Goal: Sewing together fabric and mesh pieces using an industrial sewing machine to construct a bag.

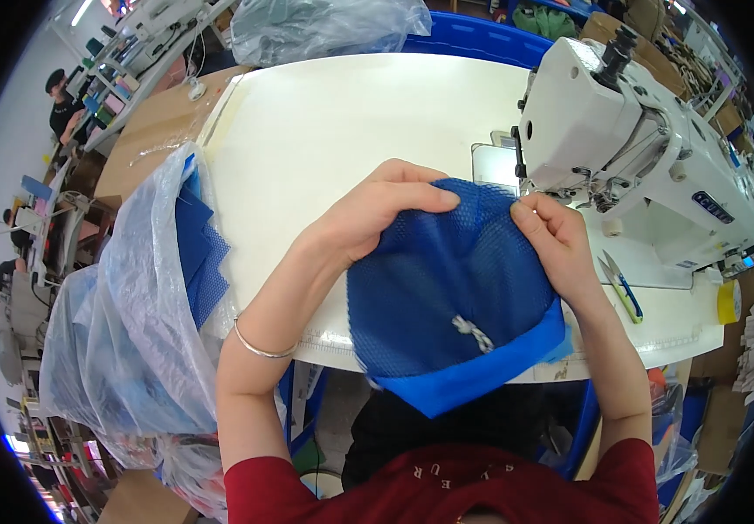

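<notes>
Both my hands hold up a blue mesh bag [429, 297] by its upper edge, over the front of the white table. A brighter blue solid band runs along its lower edge, and a knotted white cord [473, 334] lies against the mesh. My left hand [394, 205] grips the upper left, thumb lying across the top. At the upper right corner, my right hand [553, 234] pinches the edge between thumb and fingers, close to the sewing machine [647, 148]. What lies inside or behind the bag is hidden.
Thread snips [623, 290] with blue-and-green handles and a yellow tape roll [729, 302] lie right on the table [333, 113]. A clear plastic sack [132, 288] with blue mesh pieces [198, 244] hangs at the left edge. Behind stands a blue bin [482, 37]. Several people are far left.
</notes>
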The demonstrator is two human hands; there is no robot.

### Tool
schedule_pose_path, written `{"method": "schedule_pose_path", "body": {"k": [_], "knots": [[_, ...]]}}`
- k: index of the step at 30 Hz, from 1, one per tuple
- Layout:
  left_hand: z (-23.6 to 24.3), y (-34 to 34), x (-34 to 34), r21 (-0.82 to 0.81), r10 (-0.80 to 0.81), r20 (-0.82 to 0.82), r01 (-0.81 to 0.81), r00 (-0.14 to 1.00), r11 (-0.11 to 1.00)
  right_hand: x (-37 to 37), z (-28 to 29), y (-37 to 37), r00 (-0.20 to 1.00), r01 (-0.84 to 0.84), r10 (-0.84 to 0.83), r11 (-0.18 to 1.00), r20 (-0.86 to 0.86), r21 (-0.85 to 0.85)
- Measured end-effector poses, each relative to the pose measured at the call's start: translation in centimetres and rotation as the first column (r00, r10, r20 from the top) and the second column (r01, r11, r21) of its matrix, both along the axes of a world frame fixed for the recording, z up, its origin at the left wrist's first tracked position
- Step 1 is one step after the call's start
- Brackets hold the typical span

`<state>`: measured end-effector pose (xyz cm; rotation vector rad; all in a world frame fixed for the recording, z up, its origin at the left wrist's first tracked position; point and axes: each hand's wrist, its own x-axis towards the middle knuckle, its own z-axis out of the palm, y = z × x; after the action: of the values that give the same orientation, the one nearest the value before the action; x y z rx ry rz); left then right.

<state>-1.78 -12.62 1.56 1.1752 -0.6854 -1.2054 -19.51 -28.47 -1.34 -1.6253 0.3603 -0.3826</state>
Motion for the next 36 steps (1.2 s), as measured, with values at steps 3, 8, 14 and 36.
{"method": "schedule_pose_path", "body": {"k": [3, 8, 14, 36], "knots": [[-1.9, -0.3, 0.5, -0.211, -0.064, -0.176, 0.026, 0.982, 0.977, -0.1, -0.1, 0.0, 1.000, -0.025, 0.025, 0.992, 0.001, -0.125], [-2.6, -0.4, -0.4, -0.313, -0.212, -0.215, 0.138, 0.953, 0.940, -0.1, -0.3, -0.2, 0.999, -0.012, 0.016, 0.991, 0.030, -0.133], [-1.9, -0.7, -0.5, -0.153, -0.102, -0.079, 0.089, 0.992, 0.984, -0.3, -0.6, -0.2, 0.992, 0.041, -0.042, 0.999, 0.117, 0.006], [-2.0, -0.6, -1.4, -0.219, -0.301, -0.035, 0.287, 0.953, 0.933, -0.1, -0.5, 0.2, 0.994, -0.081, 0.088, 0.990, 0.059, -0.117]]}}
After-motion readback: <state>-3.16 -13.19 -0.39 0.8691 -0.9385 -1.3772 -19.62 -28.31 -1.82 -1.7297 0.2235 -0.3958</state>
